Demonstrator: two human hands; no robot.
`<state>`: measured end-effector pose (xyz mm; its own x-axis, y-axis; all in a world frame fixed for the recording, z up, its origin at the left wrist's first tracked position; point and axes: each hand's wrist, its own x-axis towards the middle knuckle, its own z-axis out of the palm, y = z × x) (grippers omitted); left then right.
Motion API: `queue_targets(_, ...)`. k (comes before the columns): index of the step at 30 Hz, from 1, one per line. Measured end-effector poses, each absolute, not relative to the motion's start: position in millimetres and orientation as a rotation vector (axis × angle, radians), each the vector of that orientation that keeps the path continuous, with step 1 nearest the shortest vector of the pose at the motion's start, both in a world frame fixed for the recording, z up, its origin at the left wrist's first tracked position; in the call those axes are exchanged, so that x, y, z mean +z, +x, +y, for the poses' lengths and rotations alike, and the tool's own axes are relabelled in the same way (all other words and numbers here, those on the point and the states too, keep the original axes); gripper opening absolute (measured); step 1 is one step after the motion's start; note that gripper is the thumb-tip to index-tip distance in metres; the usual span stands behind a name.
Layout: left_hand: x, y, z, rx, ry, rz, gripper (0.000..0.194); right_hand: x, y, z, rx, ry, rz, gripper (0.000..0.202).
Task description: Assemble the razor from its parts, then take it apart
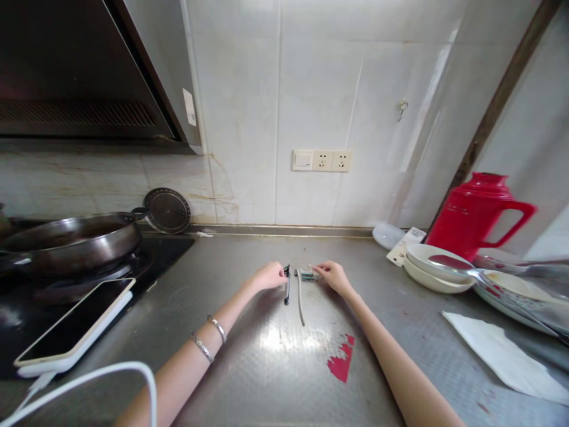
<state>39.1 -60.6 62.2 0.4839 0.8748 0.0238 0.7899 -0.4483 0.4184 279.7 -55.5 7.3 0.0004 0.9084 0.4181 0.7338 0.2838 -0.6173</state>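
My left hand [269,276] is closed, its fingertips pinching a small, narrow black and silver piece [287,290] that points toward me on the steel counter [258,356]. Opposite it, my right hand [334,276] has thumb and fingers pressed together at the end of a small green and whitish piece [307,276], which looks like a circuit board. Between the two hands lies a short grey-white cable [301,302], its far end beside the green piece. Exact details of both small pieces are too fine to make out.
A red torn scrap [341,360] lies nearer me. To the left are a phone [75,323] with a white cable [102,370] and a pan [75,243] on the stove. Bowls [438,279], a white paper [502,356] and a red thermos jug [471,216] stand right.
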Motion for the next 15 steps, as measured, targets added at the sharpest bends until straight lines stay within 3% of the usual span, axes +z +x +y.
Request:
queue_targets(5, 55.8, 52.6, -79.9, 0.223, 2.407, 1.551, 0.030, 13.5, 276.7, -59.7, 0.247, -1.517, -1.781, 0.044)
queue_targets(15, 40.0, 61.6, -85.6, 0.230, 2.429, 1.710, 0.022, 22.0, 267.7, -64.3, 0.264, -1.509, -1.789, 0.039)
